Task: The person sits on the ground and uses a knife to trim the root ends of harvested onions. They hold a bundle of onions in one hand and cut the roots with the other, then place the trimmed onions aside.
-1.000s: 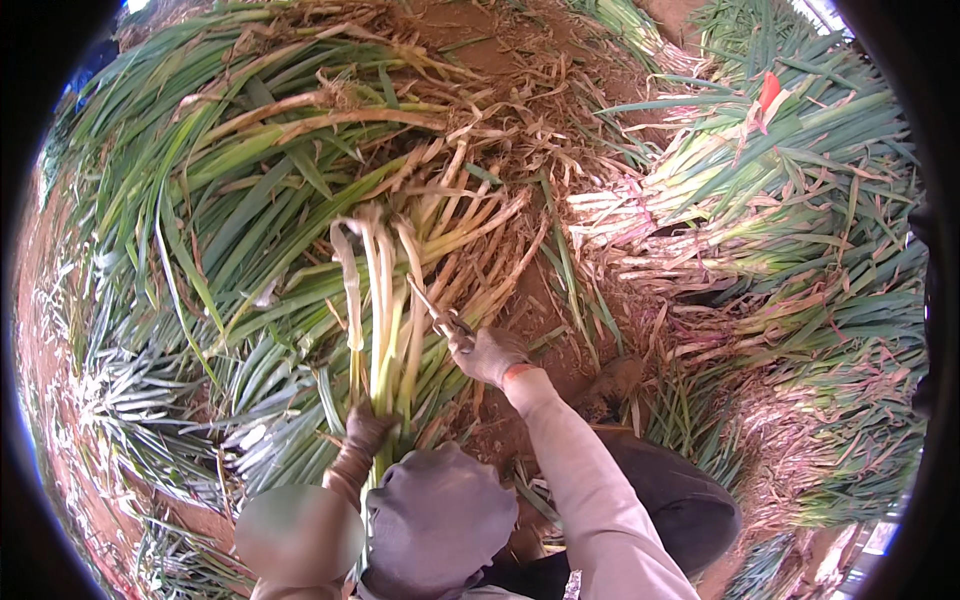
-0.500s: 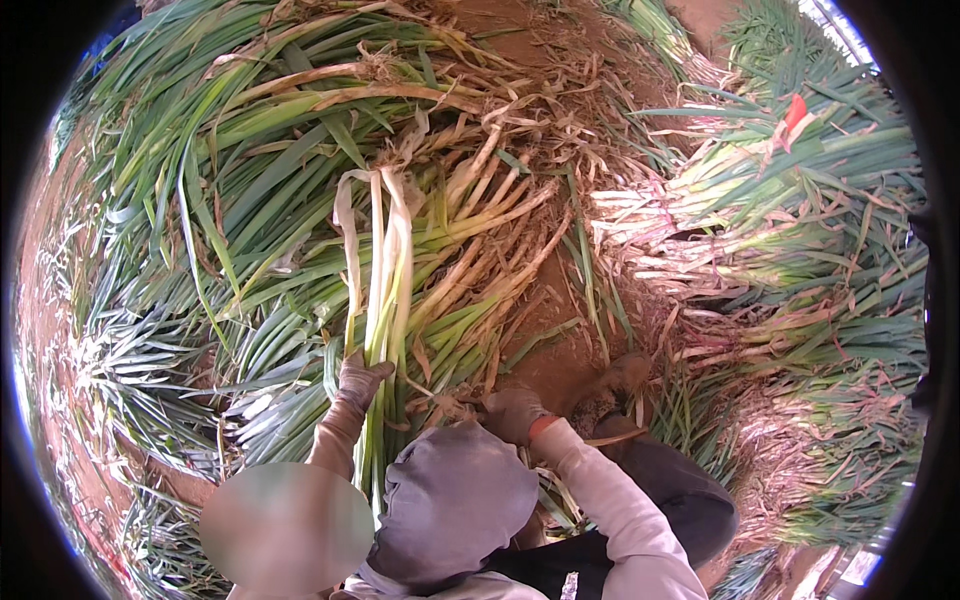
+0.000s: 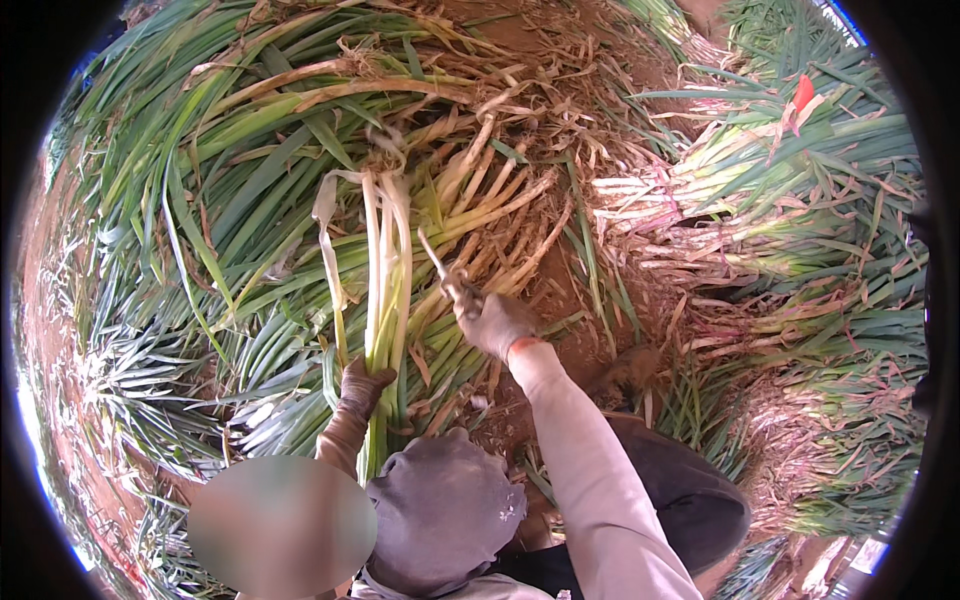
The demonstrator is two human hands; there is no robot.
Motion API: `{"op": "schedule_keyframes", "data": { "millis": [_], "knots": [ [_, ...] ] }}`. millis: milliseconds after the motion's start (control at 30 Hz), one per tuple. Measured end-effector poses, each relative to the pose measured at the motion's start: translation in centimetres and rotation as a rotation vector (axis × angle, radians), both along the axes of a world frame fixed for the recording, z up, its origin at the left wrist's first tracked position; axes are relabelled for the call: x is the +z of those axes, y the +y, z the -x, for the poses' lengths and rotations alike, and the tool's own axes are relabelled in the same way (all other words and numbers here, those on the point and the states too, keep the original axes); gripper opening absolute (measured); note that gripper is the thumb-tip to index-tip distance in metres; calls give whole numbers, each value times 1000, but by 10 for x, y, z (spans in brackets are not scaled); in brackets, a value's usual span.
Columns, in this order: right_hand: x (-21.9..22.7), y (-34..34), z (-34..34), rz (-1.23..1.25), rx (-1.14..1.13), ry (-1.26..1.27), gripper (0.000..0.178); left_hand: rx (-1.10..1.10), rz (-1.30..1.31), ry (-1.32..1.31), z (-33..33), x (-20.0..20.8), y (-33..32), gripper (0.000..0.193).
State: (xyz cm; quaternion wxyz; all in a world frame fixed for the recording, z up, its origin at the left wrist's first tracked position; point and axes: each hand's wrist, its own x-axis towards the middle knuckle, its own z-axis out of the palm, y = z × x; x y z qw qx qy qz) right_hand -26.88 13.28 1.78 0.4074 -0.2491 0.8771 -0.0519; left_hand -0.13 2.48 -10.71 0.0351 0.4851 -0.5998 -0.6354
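My left hand (image 3: 362, 388), in a brown glove, is closed round a few green onions (image 3: 388, 255). They stand root end up, with white shanks above the grip and green leaves running down below it. A pale loose leaf (image 3: 327, 215) hangs off their left side. To the right, my right hand (image 3: 490, 322), also gloved, reaches forward with curled fingers. From them sticks out a thin, pale, pointed thing (image 3: 433, 252), tilted toward the onions but apart from them; its exact kind is unclear.
A large heap of untrimmed green onions (image 3: 230, 150) lies ahead and left. Tied onion bundles (image 3: 740, 210) line the right side, one with a red scrap (image 3: 803, 93) on it. Dry leaves (image 3: 590, 120) litter the brown soil. My grey-clad knees (image 3: 450, 510) are near the lower edge.
My right hand has moved up and forward from beside my knee toward the onions, and the thin pale thing now shows in it. The left hand keeps its hold almost unmoved.
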Motion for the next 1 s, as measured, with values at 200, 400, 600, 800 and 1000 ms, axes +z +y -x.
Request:
{"op": "schedule_keyframes", "data": {
  "millis": [200, 400, 600, 800, 1000],
  "knots": [
    [-20, 28, -8, 291, 6, -22, 49, -69, -29, -46, -7, 0, -4, 46],
    [-1, 87, -34, -2, 99, 86, 65, -157, 49, 158, -48, 62, 10, 63],
    [4, 111, -48, 115, 87, 97, 52, -75, -126, 245, -110, 174, 27, 53],
    [35, 102, -51, 82, 140, 97, 51, 162, -179, 432, -172, 271, 17, 54],
    [31, 106, -72, 80, 184, 76, 49, 201, 465, 718, -264, 326, -11, 35]
  ]
}}
